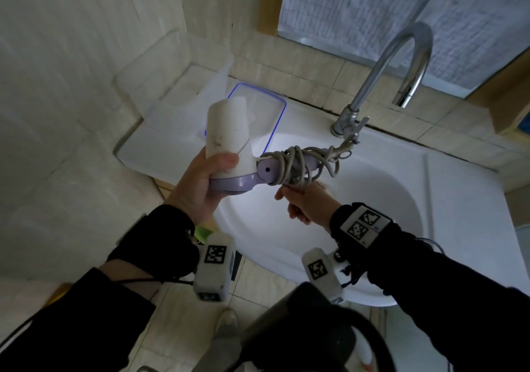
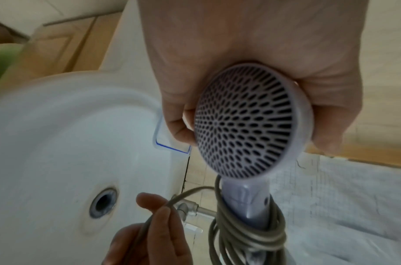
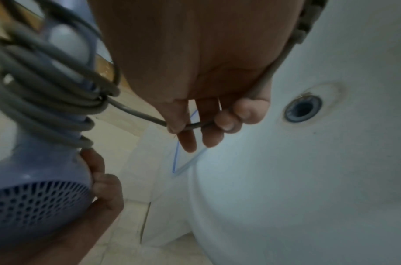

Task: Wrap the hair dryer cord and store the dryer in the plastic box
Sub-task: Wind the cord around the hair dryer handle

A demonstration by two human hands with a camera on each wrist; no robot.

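Observation:
My left hand [image 1: 200,182] grips the barrel of a white and lilac hair dryer [image 1: 229,139] over the left rim of the sink. Its lilac rear grille [image 2: 251,125] fills the left wrist view. The grey cord [image 1: 298,165] is coiled in several loops round the handle. Just under the handle, my right hand [image 1: 301,202] pinches the free length of cord [image 3: 136,113] between thumb and fingers [image 3: 226,122]. A clear plastic box [image 1: 149,64] stands on the counter by the left wall. Its blue-rimmed lid [image 1: 276,108] lies flat behind the dryer.
A chrome gooseneck faucet [image 1: 395,64] rises at the back of the white basin [image 1: 372,228], close to the handle's end. The drain [image 2: 103,202] is open. A tiled wall is on the left, a window behind, and tiled floor below.

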